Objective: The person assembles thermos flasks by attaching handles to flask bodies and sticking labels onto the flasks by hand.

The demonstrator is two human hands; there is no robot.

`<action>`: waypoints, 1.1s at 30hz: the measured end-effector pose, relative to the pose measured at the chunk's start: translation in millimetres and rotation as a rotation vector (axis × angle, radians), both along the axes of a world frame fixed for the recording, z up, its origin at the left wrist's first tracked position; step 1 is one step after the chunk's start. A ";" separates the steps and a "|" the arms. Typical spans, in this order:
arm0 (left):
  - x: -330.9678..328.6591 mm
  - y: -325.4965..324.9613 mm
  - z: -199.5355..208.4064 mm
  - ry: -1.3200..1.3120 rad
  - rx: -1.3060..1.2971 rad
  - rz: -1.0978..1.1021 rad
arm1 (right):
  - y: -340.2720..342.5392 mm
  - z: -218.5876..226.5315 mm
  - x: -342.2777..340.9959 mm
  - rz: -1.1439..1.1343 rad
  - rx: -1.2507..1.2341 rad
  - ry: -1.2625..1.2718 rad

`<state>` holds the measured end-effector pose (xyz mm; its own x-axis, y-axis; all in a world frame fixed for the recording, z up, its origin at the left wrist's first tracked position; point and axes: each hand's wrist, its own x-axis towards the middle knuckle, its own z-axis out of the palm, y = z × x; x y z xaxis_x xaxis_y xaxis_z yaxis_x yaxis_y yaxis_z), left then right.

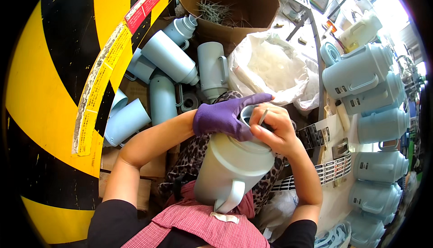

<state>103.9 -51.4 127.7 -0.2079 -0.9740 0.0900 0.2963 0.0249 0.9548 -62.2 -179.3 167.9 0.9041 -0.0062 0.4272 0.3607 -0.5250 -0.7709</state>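
A pale grey-green plastic jug body [225, 169] with a side handle [231, 197] lies tilted across my lap, its open neck pointing away from me. My left hand [225, 115], in a purple glove, grips the neck from the left, with one finger stretched along the far side of the opening. At the right of that opening, my bare right hand [276, 128] is closed in a pinch. A thin greyish strip [263, 117] pokes out between its thumb and fingers; I cannot make out its kind. The fingers partly cover the mouth of the jug.
Light-blue jug bodies [169, 56] lie heaped at the left. Behind are a white plastic bag [270, 63] and a cardboard drum [252, 33] holding thin scraps. More jugs [356, 78] line the right-hand table, near label sheets [333, 170]. A yellow-black striped panel [67, 81] stands at left.
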 end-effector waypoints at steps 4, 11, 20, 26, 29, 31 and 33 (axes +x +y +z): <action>-4.6 0.8 6.7 -0.051 -0.073 -0.060 | 0.7 7.2 -6.3 0.058 -0.062 -0.040; -6.9 -3.1 9.5 -0.095 -0.053 -0.114 | 4.3 16.2 -10.1 0.098 -0.016 0.007; -11.6 -13.8 -8.9 0.006 -0.110 -0.139 | 2.0 7.5 -9.3 0.051 -0.132 -0.102; -10.6 -11.1 -1.5 -0.038 -0.106 -0.142 | 0.9 14.8 -10.6 0.101 -0.064 -0.074; -13.4 -12.0 3.3 0.031 -0.130 -0.233 | 4.6 26.9 -19.1 0.137 -0.138 -0.003; -16.0 -13.1 4.1 -0.085 -0.219 -0.220 | 8.8 34.3 -24.8 0.119 -0.223 -0.004; -18.0 -13.9 3.1 -0.035 -0.233 -0.229 | 13.3 39.1 -27.6 0.067 -0.272 0.017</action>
<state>85.9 -65.3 130.8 -0.4262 -0.8554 0.2942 0.2865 0.1808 0.9409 -89.9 -165.9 207.0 0.9055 0.1668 0.3902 0.3902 -0.6886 -0.6112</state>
